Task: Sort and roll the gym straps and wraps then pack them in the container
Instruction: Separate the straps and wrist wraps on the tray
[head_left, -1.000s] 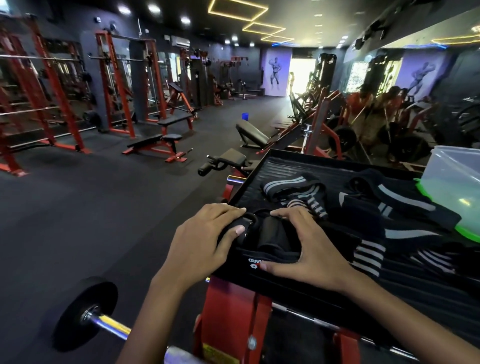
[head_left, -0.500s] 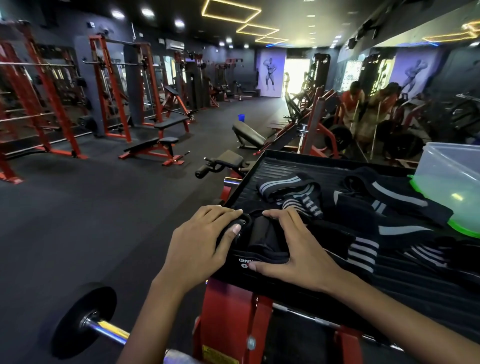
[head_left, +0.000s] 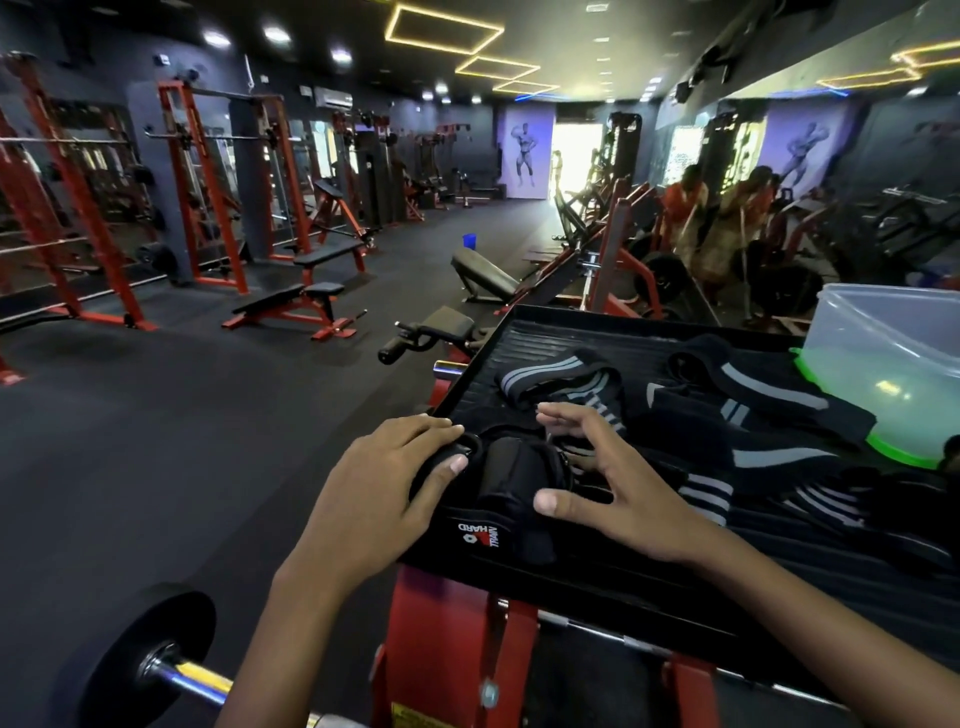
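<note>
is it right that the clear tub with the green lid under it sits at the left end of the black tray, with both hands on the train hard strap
Not quite. In the head view the clear tub sits at the right end of the black tray, not the left. The left hand and right hand are on the Train Hard strap.

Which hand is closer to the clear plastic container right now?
Right. The right hand hovers spread over the black straps at the tray's near left corner; the clear plastic container sits off to its right. The left hand, holding the black strap, is farther left.
</note>
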